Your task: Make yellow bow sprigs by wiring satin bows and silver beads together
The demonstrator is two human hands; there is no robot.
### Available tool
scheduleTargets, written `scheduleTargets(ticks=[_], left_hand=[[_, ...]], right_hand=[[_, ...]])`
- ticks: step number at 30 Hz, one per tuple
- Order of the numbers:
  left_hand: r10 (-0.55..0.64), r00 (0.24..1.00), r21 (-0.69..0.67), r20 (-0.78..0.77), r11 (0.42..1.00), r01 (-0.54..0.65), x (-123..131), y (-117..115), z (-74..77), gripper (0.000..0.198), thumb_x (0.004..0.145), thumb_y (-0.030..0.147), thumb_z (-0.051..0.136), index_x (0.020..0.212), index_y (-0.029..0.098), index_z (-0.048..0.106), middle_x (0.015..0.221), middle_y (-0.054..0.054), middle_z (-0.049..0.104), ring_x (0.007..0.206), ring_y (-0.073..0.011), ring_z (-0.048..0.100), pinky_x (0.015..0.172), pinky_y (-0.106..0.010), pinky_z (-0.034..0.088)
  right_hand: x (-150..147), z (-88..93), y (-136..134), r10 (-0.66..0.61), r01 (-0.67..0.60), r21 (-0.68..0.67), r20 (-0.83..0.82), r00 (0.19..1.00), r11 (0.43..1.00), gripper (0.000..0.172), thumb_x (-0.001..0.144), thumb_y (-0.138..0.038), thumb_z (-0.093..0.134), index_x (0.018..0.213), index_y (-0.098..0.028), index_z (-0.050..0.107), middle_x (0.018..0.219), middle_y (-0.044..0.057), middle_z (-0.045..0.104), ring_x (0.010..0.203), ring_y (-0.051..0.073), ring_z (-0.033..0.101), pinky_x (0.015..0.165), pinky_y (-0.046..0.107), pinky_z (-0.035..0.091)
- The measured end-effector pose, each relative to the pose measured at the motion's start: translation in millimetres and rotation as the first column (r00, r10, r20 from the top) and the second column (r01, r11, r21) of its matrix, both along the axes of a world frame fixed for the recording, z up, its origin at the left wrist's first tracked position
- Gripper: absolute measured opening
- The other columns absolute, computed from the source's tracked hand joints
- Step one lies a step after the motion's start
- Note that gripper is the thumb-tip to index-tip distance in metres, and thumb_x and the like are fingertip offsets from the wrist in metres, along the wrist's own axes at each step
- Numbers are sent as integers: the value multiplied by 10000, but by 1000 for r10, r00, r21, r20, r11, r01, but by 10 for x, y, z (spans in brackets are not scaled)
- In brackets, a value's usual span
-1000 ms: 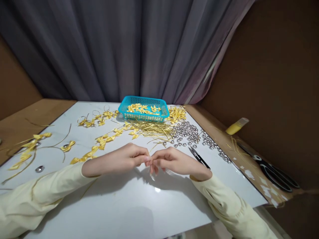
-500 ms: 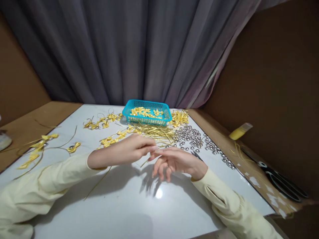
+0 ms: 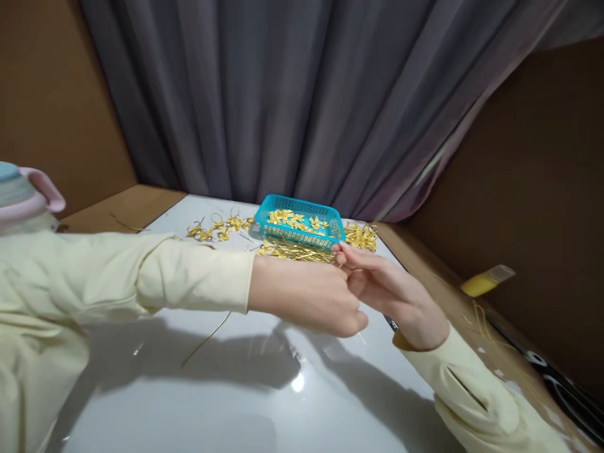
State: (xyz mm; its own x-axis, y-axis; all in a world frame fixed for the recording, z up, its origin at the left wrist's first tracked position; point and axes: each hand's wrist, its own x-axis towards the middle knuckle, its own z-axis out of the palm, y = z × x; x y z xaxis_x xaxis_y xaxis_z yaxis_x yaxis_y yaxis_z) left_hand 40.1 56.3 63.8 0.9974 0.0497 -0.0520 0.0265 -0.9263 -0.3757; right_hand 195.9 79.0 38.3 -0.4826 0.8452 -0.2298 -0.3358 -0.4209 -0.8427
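Note:
My left hand (image 3: 309, 299) reaches across the middle of the table, back toward me and fingers curled closed; what it holds is hidden. Against it is my right hand (image 3: 401, 286), thumb and index finger pinched together, the other fingers bent behind the left fist. Something thin seems to show at the fingertips, too small to name. Just behind the hands lies a bundle of gold wires (image 3: 306, 253). A single gold wire (image 3: 207, 340) rests on the white tabletop below my left forearm.
A turquoise basket (image 3: 302, 238) holds yellow ribbon flowers (image 3: 287, 218). More ribbon pieces lie left (image 3: 221, 229) and right (image 3: 362, 236) of it. A lidded bottle (image 3: 28, 195) stands at left. Along the right edge are a yellow tube (image 3: 486, 282) and black scissors (image 3: 561, 384).
My left hand has moved right and turned over, now covering part of my right hand. The right hand's spread fingers have curled in. The view has shifted, bringing the bottle in.

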Motion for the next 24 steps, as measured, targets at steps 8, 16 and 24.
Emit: scheduleTargets(ticks=[8, 16, 24], left_hand=[[-112, 993, 93, -26, 989, 114, 20, 33, 203, 316, 831, -13, 420, 739, 220, 613, 609, -37, 649, 504, -181, 454, 660, -348, 385], [-171, 977, 60, 129, 985, 165, -117, 29, 50, 361, 881, 9, 359, 731, 213, 616, 636, -40, 637, 562, -179, 465, 769, -296, 382], [425, 781, -341, 458, 895, -288, -964, 136, -182, 245, 957, 172, 354, 1103, 172, 551, 1142, -105, 626, 1072, -208, 532, 990, -365, 296]], right_hand=[[184, 384, 131, -295, 297, 21, -69, 953, 955, 310, 950, -144, 388, 734, -158, 609, 552, -49, 471, 425, 5, 430, 421, 101, 370], [300, 540, 34, -383, 383, 58, -15, 924, 922, 353, 967, -151, 329, 752, -157, 608, 529, -50, 371, 367, 0, 369, 342, 47, 345], [691, 414, -211, -456, 449, 120, 43, 889, 885, 153, 850, -153, 541, 908, -227, 662, 612, 5, 500, 407, 7, 468, 366, 48, 449]])
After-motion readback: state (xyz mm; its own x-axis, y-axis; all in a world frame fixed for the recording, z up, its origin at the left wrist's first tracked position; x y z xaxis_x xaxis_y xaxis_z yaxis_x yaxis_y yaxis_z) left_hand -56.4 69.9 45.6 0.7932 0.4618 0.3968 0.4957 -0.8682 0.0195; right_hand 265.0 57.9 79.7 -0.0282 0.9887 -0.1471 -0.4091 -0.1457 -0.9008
